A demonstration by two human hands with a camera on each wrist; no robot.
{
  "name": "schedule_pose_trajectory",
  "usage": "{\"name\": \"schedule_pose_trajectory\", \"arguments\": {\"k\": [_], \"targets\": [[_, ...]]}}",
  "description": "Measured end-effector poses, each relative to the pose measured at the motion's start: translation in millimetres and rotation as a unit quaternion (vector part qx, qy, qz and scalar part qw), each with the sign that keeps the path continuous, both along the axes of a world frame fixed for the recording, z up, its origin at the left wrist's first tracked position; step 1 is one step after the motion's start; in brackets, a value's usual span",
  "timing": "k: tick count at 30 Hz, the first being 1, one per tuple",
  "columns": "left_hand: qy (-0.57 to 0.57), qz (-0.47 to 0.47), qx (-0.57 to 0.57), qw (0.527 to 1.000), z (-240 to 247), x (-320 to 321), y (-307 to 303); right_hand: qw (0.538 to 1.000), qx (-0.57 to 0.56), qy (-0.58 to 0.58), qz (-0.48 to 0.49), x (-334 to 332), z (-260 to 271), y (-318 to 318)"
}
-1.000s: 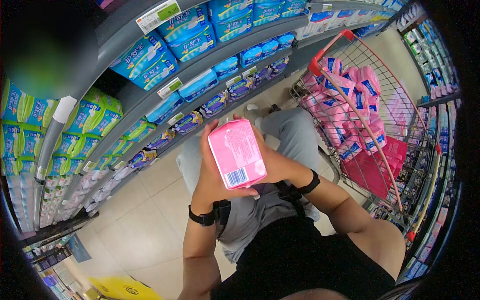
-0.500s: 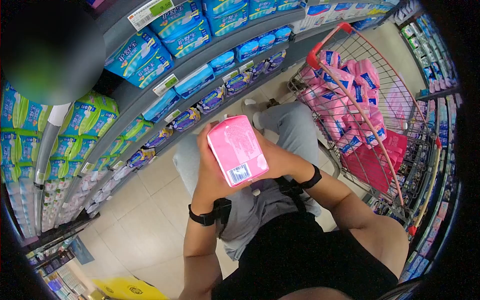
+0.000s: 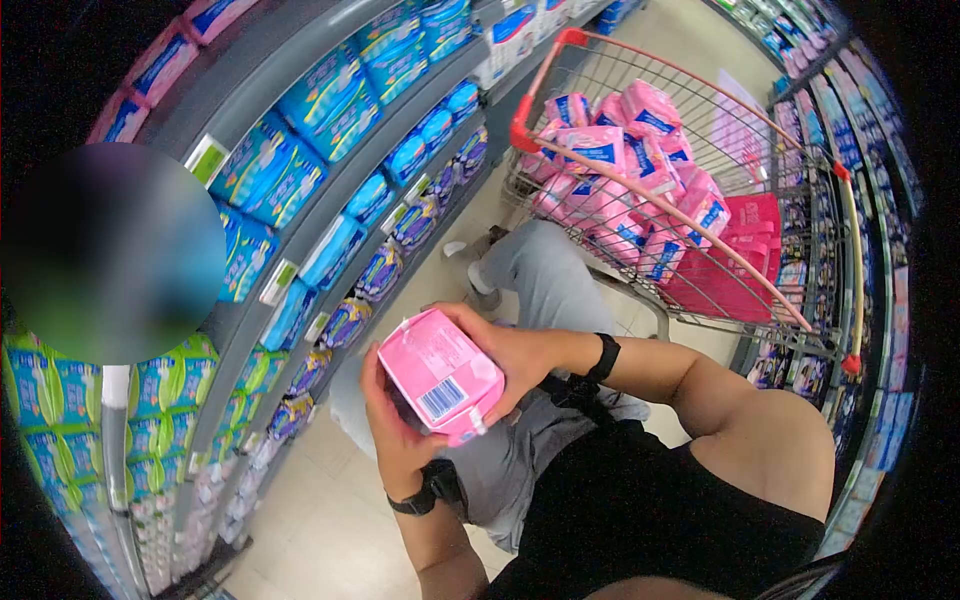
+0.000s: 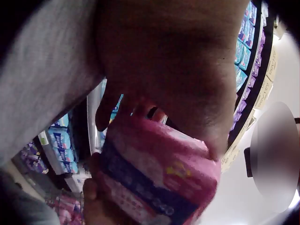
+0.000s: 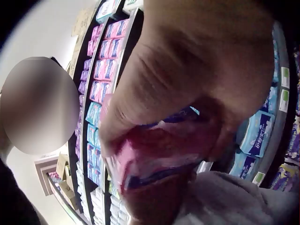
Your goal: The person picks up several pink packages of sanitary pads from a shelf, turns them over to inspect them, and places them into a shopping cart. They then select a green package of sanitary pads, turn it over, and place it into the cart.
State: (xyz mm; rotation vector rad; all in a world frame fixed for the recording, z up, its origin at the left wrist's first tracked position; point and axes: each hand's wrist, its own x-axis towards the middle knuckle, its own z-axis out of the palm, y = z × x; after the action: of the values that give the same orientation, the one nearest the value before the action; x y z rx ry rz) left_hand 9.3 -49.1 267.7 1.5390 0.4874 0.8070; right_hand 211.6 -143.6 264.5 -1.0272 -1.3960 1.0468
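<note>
A pink pack of sanitary pads [image 3: 438, 375] is held in front of the body, its barcode side facing up toward the head camera. On its left side, my left hand [image 3: 393, 430] grips it with the thumb along the near edge. My right hand [image 3: 522, 358] wraps the opposite side. In the left wrist view, the pack's dark blue label band [image 4: 145, 187] shows below the hand. The right wrist view has the fingers and thumb around the pink wrapper [image 5: 164, 145], with part of it hidden by the hand.
A wire shopping cart [image 3: 690, 75] with a red-trimmed rim stands at the right, piled with similar pink packs [image 3: 650, 165] and a red bag [image 3: 725, 265]. Shelves of blue packs [image 3: 270, 175] and green packs [image 3: 160, 400] run along the left. Bent knees are close below the hands.
The head view has swung, so the shelves and cart sit differently in it. Both hands still hold the pack, which is now lower and further left in view and turned slightly.
</note>
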Motion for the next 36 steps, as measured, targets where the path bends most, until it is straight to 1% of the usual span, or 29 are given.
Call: {"name": "schedule_pose_trajectory", "arguments": {"k": [2,3,5,6,7,8,10,12,15,16,19,20,21,23,26,28,29,30,32,34,35,36], "targets": [[0.012,0.029,-0.008,0.999,1,2,-3,0.997,0.005,0.065,0.035,17,-4,-1],[0.024,0.014,0.012,1.000,1,0,-2,0.990,-0.046,0.133,0.028,28,-11,-8],[0.050,-0.012,0.053,0.997,1,-2,3,0.952,-0.142,0.269,0.017,49,-23,-28],[0.028,0.009,0.061,0.998,-1,2,2,0.925,-0.102,0.363,-0.047,54,-18,-25],[0.049,-0.003,0.079,0.996,0,2,4,0.887,-0.065,0.453,-0.066,64,-7,-21],[0.070,-0.013,0.096,0.993,0,1,6,0.841,-0.022,0.535,-0.080,74,3,-17],[0.107,-0.028,0.132,0.985,4,2,7,0.787,0.032,0.614,-0.049,105,16,-12],[0.139,-0.041,0.168,0.975,11,7,7,0.783,0.065,0.617,-0.051,137,22,-17],[0.169,-0.051,0.192,0.965,9,8,7,0.753,0.119,0.641,-0.090,161,29,-22],[0.175,-0.050,0.197,0.963,9,7,7,0.745,0.109,0.645,-0.133,163,34,-23],[0.189,-0.048,0.212,0.958,10,9,7,0.766,0.045,0.634,-0.092,162,20,-19],[0.191,-0.046,0.215,0.957,10,9,6,0.776,-0.008,0.620,-0.113,155,16,-18],[0.195,-0.043,0.219,0.955,10,10,6,0.778,-0.038,0.618,-0.100,148,8,-16],[0.204,-0.040,0.226,0.952,11,11,6,0.779,-0.097,0.615,-0.071,135,-24,-8],[0.214,-0.028,0.240,0.946,14,12,4,0.755,-0.173,0.628,-0.079,122,-79,6],[0.218,-0.019,0.236,0.947,14,11,2,0.726,-0.229,0.632,-0.146,119,-133,13],[0.221,-0.013,0.227,0.948,13,10,2,0.709,-0.256,0.633,-0.176,116,-148,16],[0.226,-0.003,0.220,0.949,12,8,3,0.686,-0.287,0.624,-0.240,108,-151,16],[0.226,0.028,0.221,0.948,4,2,4,0.672,-0.360,0.559,-0.328,100,-174,19],[0.237,0.070,0.232,0.941,1,-8,6,0.755,-0.344,0.488,-0.271,97,-185,25],[0.242,0.089,0.239,0.936,1,-10,6,0.755,-0.334,0.520,-0.219,99,-192,27],[0.245,0.108,0.244,0.932,1,-15,8,0.752,-0.329,0.527,-0.220,96,-188,30]]}}
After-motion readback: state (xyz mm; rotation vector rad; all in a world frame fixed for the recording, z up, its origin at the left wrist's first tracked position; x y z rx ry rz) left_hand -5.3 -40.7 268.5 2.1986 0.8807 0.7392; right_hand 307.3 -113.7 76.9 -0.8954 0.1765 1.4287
